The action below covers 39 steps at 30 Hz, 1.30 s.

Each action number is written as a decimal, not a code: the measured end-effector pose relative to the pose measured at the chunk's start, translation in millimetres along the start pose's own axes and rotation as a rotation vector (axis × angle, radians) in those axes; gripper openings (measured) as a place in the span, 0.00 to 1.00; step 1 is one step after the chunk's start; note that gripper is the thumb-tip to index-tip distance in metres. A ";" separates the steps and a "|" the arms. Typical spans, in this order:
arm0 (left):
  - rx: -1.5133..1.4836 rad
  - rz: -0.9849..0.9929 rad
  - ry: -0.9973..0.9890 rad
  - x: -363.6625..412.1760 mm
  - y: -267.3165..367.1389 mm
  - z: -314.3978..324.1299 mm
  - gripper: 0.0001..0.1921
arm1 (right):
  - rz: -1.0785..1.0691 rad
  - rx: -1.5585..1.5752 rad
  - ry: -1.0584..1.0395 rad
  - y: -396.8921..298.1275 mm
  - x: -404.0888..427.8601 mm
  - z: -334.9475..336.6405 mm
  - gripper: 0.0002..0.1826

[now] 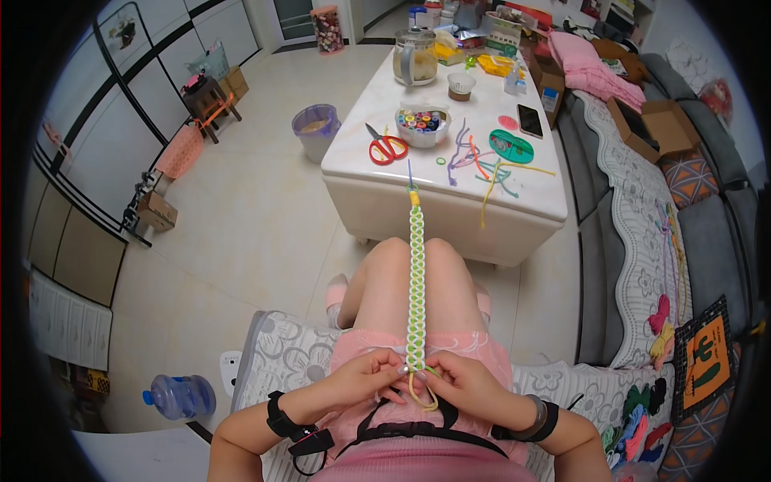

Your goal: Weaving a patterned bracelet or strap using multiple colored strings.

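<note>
A knotted cord strap [417, 283] in white, green and yellow runs from the table's front edge down between my knees to my lap. Yellow wrapping and a thin blue cord [409, 173] mark its far end. My left hand [380, 373] pinches the near end from the left, thumb against fingers. From the right, my right hand [455, 376] grips the same end, with a bit of green cord at its fingers. A loose yellow cord [429, 405] loops below the fingertips.
On the white table [361, 172] lie red-handled scissors [387, 149], a tub of thread spools [423, 125], cord scraps [470, 158], a green case [511, 146] and a phone [530, 121]. A bin [316, 131] stands left of it. Yarn bundles [637, 422] lie on the sofa at right.
</note>
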<state>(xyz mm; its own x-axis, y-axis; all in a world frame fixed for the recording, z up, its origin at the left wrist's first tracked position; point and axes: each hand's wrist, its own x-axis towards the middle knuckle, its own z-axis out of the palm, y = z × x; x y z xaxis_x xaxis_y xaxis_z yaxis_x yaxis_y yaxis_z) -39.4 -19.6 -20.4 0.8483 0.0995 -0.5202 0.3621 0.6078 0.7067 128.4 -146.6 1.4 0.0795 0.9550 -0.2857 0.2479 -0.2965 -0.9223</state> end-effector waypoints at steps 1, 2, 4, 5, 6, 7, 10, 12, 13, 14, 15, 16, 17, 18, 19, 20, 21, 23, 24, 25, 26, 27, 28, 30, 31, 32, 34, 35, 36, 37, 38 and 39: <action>-0.020 0.009 -0.017 -0.6 -0.6 0.5 0.12 | -0.020 -0.054 0.021 -1.6 -0.5 0.5 0.13; -0.022 0.005 -0.017 -1.5 -0.4 1.9 0.12 | -0.017 -0.052 0.020 1.1 -1.6 1.7 0.13; -0.098 0.037 0.037 -2.8 -1.4 5.5 0.11 | 0.003 0.003 0.047 8.5 -5.8 4.9 0.12; -0.103 0.028 0.037 -4.3 -1.3 5.0 0.11 | 0.011 0.008 0.044 8.0 -8.5 2.4 0.12; -0.141 0.053 0.012 -7.1 -1.3 3.0 0.11 | 0.057 0.087 0.012 -0.7 -10.3 -2.9 0.11; -0.179 0.078 -0.013 -9.2 -1.5 2.5 0.10 | 0.102 0.168 -0.019 -4.3 -12.1 -6.4 0.11; -0.172 0.084 -0.019 -12.3 0.5 8.7 0.10 | -0.055 0.188 -0.036 26.3 -10.9 -8.2 0.10; -0.146 0.084 -0.012 -14.4 2.1 13.0 0.10 | -0.136 0.280 -0.071 26.2 -10.4 -11.0 0.10; -0.137 0.114 -0.013 -16.1 2.7 15.1 0.10 | -0.137 0.281 -0.072 21.2 -11.3 -12.6 0.10; -0.128 0.143 -0.014 -17.4 2.7 16.1 0.10 | 0.040 0.489 -0.162 17.6 -12.3 -13.8 0.10; -0.127 0.143 -0.014 -17.3 2.0 16.0 0.10 | 0.221 0.693 -0.249 15.1 -13.4 -14.7 0.10; -0.100 0.163 -0.006 -17.1 1.2 15.7 0.10 | 0.220 0.694 -0.248 12.3 -13.7 -14.7 0.10; -0.073 0.184 0.003 -17.1 0.2 15.5 0.10 | 0.217 0.773 -0.229 9.6 -13.5 -13.9 0.10; -0.071 0.184 0.005 -17.8 -0.4 16.1 0.10 | 0.212 0.852 -0.212 8.1 -13.2 -13.1 0.10; -0.075 0.189 0.024 -18.7 -1.2 16.7 0.09 | 0.211 0.853 -0.214 8.1 -13.1 -12.7 0.10; -0.080 0.194 0.042 -19.5 -2.1 17.2 0.09 | 0.225 0.878 -0.217 8.3 -12.8 -12.3 0.09; -0.079 0.194 0.043 -19.5 -3.8 16.1 0.09 | 0.241 0.903 -0.217 8.5 -12.8 -11.9 0.09; -0.022 0.174 0.019 -18.7 -7.1 12.3 0.10 | 0.234 0.888 -0.221 8.4 -12.3 -9.2 0.08; -0.021 0.173 0.017 -18.3 -6.3 13.7 0.10 | 0.228 0.873 -0.224 8.4 -12.6 -7.5 0.07; -0.029 0.179 0.019 -17.9 -4.5 16.1 0.09 | 0.227 0.874 -0.221 10.8 -12.7 -4.2 0.07; -0.036 0.185 0.020 -17.7 -2.6 18.7 0.09 | 0.144 0.882 -0.174 15.4 -12.3 0.6 0.07; -0.035 0.185 0.023 -19.0 -0.6 21.5 0.09 | 0.061 0.892 -0.131 18.8 -10.6 4.5 0.08; 0.005 0.199 0.062 -20.7 1.7 24.6 0.09 | 0.059 0.893 -0.133 20.1 -8.7 6.6 0.08; 0.045 0.214 0.102 -21.3 2.5 26.7 0.09 | -0.129 0.872 -0.067 21.0 -6.2 10.0 0.07; 0.048 0.253 0.095 -21.1 1.8 26.9 0.09 | -0.129 0.873 -0.067 20.0 -6.1 11.9 0.07; 0.051 0.292 0.089 -21.2 1.6 27.0 0.09 | -0.128 0.858 -0.037 18.5 -6.3 13.8 0.06; 0.087 0.298 0.114 -22.1 6.5 28.8 0.09 | -0.123 0.843 -0.006 16.0 -7.5 12.8 0.05; 0.123 0.304 0.141 -22.7 9.9 29.8 0.09 | -0.091 0.783 0.011 13.7 -8.8 10.1 0.05; 0.123 0.304 0.142 -23.4 13.2 30.5 0.09 | -0.061 0.723 0.027 12.4 -9.5 8.4 0.05; 0.081 0.251 0.141 -24.0 16.4 30.9 0.09 | -0.061 0.724 0.026 12.5 -9.4 8.0 0.05; 0.038 0.197 0.140 -24.4 18.0 31.0 0.09 | -0.130 0.680 0.048 12.8 -9.0 7.8 0.05; 0.038 0.199 0.142 -24.5 17.3 31.3 0.09 | -0.199 0.636 0.068 12.7 -8.6 7.6 0.05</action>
<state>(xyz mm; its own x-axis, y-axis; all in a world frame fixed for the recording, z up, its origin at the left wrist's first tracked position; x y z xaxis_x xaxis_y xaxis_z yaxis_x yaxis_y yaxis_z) -41.9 -36.1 19.6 0.8422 0.3256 -0.4297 0.2101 0.5358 0.8178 123.6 -158.6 -9.8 0.1571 0.9829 -0.0963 -0.3513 -0.0355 -0.9356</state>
